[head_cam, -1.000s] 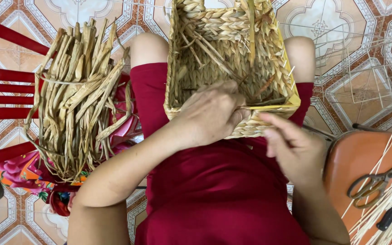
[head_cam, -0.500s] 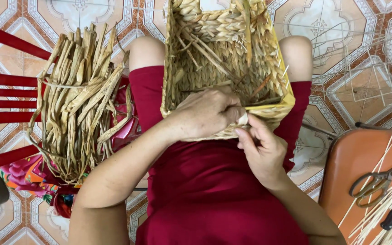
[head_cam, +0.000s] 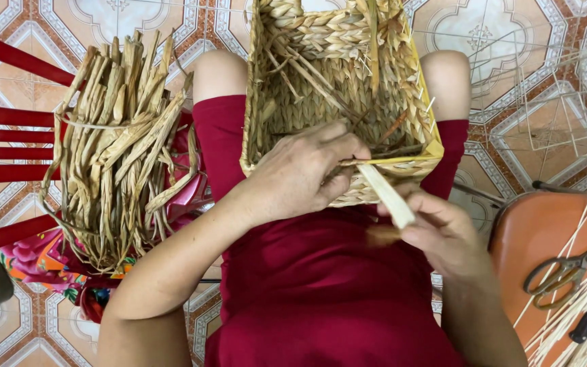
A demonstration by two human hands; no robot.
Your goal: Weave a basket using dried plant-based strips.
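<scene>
Straw-coloured woven basket (head_cam: 338,88) sits on the lap, open side up. Left hand (head_cam: 300,173) clamps its near rim, fingers curled inside. Right hand (head_cam: 443,231) pinches a pale flat strand (head_cam: 386,196); long axis diagonal, running from the rim down-right.

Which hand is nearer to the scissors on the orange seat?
The right hand. It holds a pale strip at the basket's near rim, beside the orange seat where the scissors lie. The left hand grips the rim farther away.
</scene>
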